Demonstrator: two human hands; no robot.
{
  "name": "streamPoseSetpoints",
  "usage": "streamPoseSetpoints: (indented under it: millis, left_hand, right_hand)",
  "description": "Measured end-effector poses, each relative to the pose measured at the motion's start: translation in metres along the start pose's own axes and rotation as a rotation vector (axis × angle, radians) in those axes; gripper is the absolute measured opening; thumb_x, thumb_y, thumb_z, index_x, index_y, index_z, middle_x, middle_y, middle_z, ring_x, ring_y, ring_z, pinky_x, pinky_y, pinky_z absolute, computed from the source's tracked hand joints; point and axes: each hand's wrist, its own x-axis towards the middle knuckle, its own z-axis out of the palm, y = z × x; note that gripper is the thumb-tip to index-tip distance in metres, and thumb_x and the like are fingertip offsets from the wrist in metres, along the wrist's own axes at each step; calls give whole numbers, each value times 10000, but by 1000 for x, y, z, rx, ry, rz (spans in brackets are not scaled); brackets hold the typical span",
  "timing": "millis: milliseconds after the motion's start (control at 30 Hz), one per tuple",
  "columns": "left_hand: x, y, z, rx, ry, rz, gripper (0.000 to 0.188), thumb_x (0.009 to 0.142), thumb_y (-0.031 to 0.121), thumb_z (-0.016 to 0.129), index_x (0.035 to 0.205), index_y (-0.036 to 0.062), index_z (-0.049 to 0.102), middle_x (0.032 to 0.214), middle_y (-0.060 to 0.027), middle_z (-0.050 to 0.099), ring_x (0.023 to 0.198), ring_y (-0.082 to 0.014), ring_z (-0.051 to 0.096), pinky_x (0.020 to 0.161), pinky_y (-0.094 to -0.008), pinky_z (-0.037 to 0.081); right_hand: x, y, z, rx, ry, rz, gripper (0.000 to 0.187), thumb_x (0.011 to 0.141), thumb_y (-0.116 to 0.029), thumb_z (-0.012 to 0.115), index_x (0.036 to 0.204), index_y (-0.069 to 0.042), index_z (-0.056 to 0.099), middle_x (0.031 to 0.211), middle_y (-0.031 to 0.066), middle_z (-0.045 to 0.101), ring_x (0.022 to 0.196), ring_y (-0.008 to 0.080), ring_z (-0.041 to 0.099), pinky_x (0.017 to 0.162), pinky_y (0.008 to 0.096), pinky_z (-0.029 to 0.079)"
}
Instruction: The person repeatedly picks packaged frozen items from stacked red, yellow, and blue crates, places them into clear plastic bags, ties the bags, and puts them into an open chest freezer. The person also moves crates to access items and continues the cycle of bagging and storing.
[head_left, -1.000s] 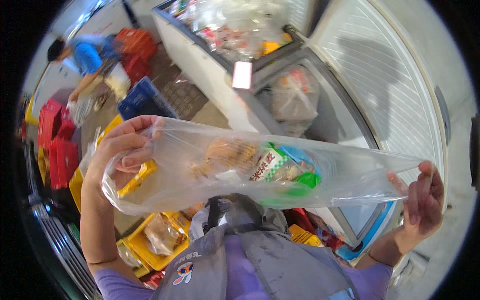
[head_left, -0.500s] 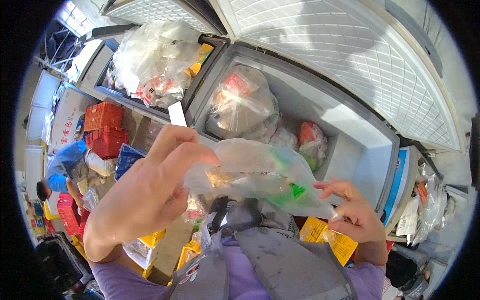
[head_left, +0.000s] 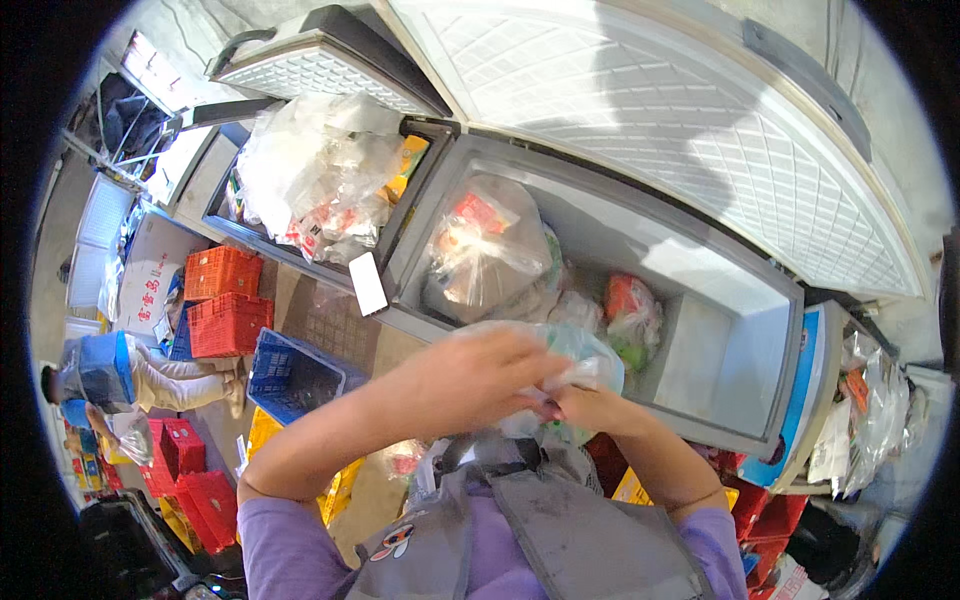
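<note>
Both hands meet at a clear plastic bag.

Hands together, forearms angled inward

Noted a slanting line of large red characters, legible, on the white panel at far left. Saw bold dark lettering on a white-and-red packet among piled clear bags. Could make out nothing on the red label inside the large clear bag; too small.
</note>
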Motion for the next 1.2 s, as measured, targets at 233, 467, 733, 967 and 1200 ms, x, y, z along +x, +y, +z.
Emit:
streamPoseSetpoints:
  millis: [233,467,733,967,1200]
  left_hand:
    - [-56,-36,39,-84,165,76,312,738,91,639,1047,51,636,1051,-84,646,897,-256,640,711,-329,546]
    - [-91,-13,27,15,58,222,214,741,94,643,951,52,643,981,-44,644,888,-209,640,721,-315,550]
    - [-57,-66,96,-1216,-150,-333,321,909,47,557,1224,38,495,1192,-111,547,1102,-213,537,971,-338,412]
    - [-48,-69,75,-771,-345,6,263,885,57,543,1145,18,560,1047,-119,562,999,-250,577,860,-333,474]
    - [-84,-47,45,-74,-257,54,164,695,145,630,777,49,526,770,-94,520,729,-290,582,631,-428,484]
  right_hand:
    - [-3,-23,27,244,-213,-124,397,1017,-320,401,1291,-39,460,873,40,554,673,114,516,579,243,416]
    - [-15,-24,33,306,-8,-158,230,927,-196,596,1006,8,665,1353,173,483,1050,170,612,774,280,510]
    - [-28,-53,69,-299,23,-22,112,783,-103,597,841,-11,625,985,101,556,935,288,561,802,376,458]
    - [-12,-43,35,-1684,267,-1362,133,748,-216,593,791,-92,567,863,3,485,750,143,493,723,279,459]
    - [-33,9,40,-1539,342,-454,204,758,-299,640,772,-101,590,759,-14,517,738,168,538,701,280,455]
